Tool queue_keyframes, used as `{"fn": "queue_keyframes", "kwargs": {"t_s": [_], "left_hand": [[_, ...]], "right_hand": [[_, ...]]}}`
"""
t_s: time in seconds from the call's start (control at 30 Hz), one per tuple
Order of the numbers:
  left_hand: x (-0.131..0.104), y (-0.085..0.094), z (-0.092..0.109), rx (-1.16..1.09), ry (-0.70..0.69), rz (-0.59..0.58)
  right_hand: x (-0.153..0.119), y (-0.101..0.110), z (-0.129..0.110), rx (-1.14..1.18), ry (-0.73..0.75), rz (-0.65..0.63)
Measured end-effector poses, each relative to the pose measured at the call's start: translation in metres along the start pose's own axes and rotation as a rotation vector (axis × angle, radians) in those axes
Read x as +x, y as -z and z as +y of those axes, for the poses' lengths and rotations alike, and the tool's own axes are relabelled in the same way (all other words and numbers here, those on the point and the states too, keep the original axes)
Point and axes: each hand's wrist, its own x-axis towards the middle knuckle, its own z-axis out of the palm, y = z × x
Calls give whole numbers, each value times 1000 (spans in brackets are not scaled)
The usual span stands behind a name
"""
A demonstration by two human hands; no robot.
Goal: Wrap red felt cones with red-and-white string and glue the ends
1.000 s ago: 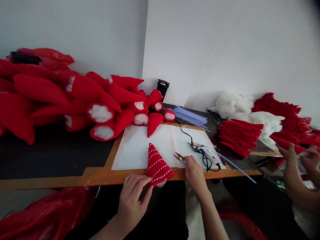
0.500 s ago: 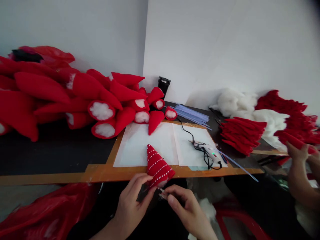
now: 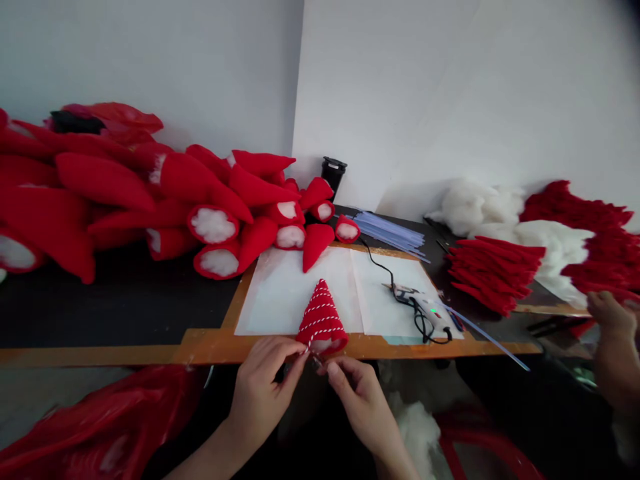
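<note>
Left hand (image 3: 265, 377): thumb and forefinger pinched together on the end of a red-and-white twisted cord (image 3: 306, 348), at the lower left rim of the cone. Right hand (image 3: 356, 400): fingers closed on a small tool (image 3: 318, 363), apparently snips, mostly hidden, just beside the cone's base.

Stuffed red fabric cone (image 3: 323, 317), one: wound in a spiral with the cord; lying at the near edge of the table (image 3: 140, 313), tip pointing away, white filling visible at the base, between and just beyond the hands.

White paper sheets (image 3: 280, 293), beneath and behind the cone's tip. Glue gun (image 3: 425, 310), white, green light lit, to the right on the paper; black cable looped about it; translucent glue stick (image 3: 490, 340) projecting from its rear.

Bundle of glue sticks (image 3: 390, 233), farther back. Black container (image 3: 333, 175), near the wall. Plain red stuffed cones (image 3: 105, 180), heaped at left. Stack of red fabric pieces (image 3: 493, 275), at right; white stuffing (image 3: 477, 207), behind. Co-worker's hand (image 3: 613, 317), far right, touching red fabric (image 3: 617, 257).
</note>
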Motion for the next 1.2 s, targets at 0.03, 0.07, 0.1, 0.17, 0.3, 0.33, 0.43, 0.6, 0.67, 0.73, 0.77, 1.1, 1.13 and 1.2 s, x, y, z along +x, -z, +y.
{"fn": "queue_keyframes", "kwargs": {"t_s": [0.03,0.07,0.1,0.17,0.3,0.33,0.43,0.6,0.67,0.73,0.77,1.1,1.13,1.2], "left_hand": [[-1,0,2,-3,-6,6],[-1,0,4,-4,-14,16],[-2,0,5,-3,-20,24],[-2,0,7,3,-29,30],[-3,0,6,6,-57,17],[-4,0,6,3,-67,13],[-5,1,5,-9,-92,-5],[-7,0,4,-19,-90,-20],[-8,0,3,-20,-87,-17],[-9,0,3,-21,-86,-18],[-10,0,2,-21,-81,-21],[-23,-5,14,-155,-26,-83],[-23,-5,15,-161,-16,-85],[-21,-4,17,-167,15,-98]], "right_hand": [[1,-1,0,7,-11,8],[2,-1,1,15,-20,10],[4,-2,1,25,-26,6],[7,-5,1,61,-48,-13],[15,-10,-3,218,-178,-84],[16,-11,-5,251,-208,-91],[20,-13,-10,295,-249,-79],[19,-13,-10,284,-230,-90],[18,-13,-8,273,-212,-94],[18,-13,-7,265,-198,-93],[18,-13,-7,263,-193,-91],[14,3,-2,218,-227,-220],[14,4,-1,228,-248,-227],[15,5,0,260,-277,-235]]}}
